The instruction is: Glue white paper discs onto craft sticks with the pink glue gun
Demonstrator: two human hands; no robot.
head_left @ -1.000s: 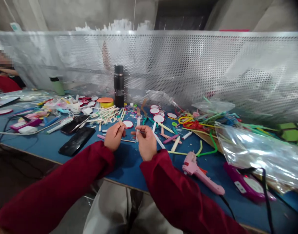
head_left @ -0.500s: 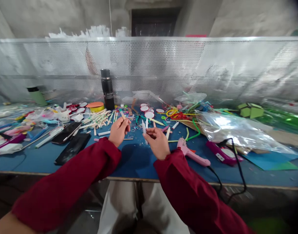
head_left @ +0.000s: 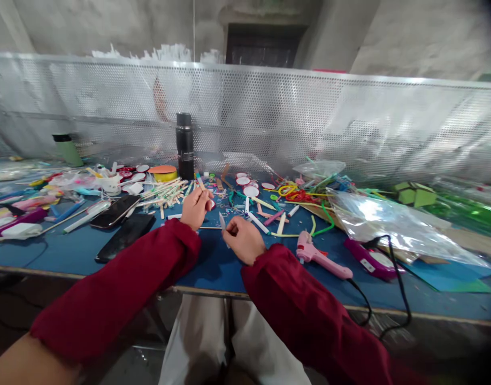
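Both my arms wear dark red sleeves and rest over a blue table [head_left: 213, 267]. My left hand [head_left: 195, 207] is closed round a thin wooden stick [head_left: 199, 181] with a green tip, held upright. My right hand [head_left: 240, 238] pinches a short white pointed piece [head_left: 222, 221], its fingers curled. The two hands are a little apart near the table's middle. Just beyond them lie loose wooden sticks [head_left: 167, 191], white round discs [head_left: 251, 191] and short coloured straws.
A black bottle [head_left: 185, 146] stands at the back by a perforated metal screen [head_left: 269, 112]. Two dark phones [head_left: 121, 219] lie left. A pink glue gun [head_left: 320, 255] and a purple device [head_left: 371, 259] with a black cord lie right, beside a clear plastic bag [head_left: 390, 222].
The view has swung slightly. My right hand has drawn back toward me and lower with the white piece. My left hand keeps its stick upright.
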